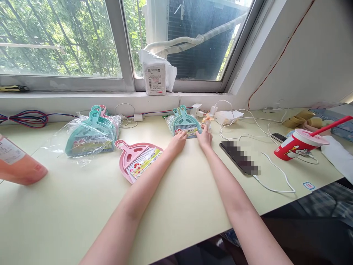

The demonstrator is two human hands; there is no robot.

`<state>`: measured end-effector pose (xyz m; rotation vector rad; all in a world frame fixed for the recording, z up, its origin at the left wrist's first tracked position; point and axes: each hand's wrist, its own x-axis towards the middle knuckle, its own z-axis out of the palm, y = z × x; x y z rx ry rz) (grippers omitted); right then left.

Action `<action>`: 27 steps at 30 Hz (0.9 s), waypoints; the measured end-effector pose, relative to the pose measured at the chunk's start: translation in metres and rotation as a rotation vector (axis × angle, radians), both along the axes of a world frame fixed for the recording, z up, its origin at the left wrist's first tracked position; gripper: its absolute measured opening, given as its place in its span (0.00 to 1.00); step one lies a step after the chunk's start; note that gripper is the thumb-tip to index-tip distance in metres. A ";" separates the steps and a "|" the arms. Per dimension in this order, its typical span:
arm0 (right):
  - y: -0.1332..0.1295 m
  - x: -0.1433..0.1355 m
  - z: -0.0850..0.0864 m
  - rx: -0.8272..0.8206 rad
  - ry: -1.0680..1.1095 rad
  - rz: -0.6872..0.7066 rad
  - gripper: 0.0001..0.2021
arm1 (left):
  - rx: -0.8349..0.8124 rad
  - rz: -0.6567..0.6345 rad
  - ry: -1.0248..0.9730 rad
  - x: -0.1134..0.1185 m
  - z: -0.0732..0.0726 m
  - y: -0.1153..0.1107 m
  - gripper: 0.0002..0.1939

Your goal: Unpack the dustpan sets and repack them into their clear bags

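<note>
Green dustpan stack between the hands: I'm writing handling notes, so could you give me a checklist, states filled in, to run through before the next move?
1. Left hand at the green dustpan stack: ok, at its near edge.
2. Right hand at the stack: ok, at its right side.
3. Firm grip by both hands: cannot tell, pressure does not show.
4. Pink dustpan wholly in sight: not ok, the left forearm hides part of it.
5. Phone clear of the right forearm: ok, bare tabletop shows between them.
</note>
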<state>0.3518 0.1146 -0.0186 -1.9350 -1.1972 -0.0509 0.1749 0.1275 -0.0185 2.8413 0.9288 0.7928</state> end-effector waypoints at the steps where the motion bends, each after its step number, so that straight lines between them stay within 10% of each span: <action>1: -0.003 -0.006 0.003 0.038 -0.120 0.004 0.23 | 0.001 -0.006 -0.007 0.000 -0.001 0.001 0.19; 7: -0.013 -0.036 0.007 -0.092 -0.496 0.395 0.15 | 0.089 0.028 0.056 0.001 -0.005 0.004 0.21; 27: -0.014 -0.008 0.002 -0.294 -0.430 0.116 0.19 | 0.073 0.443 0.179 -0.004 0.004 -0.015 0.26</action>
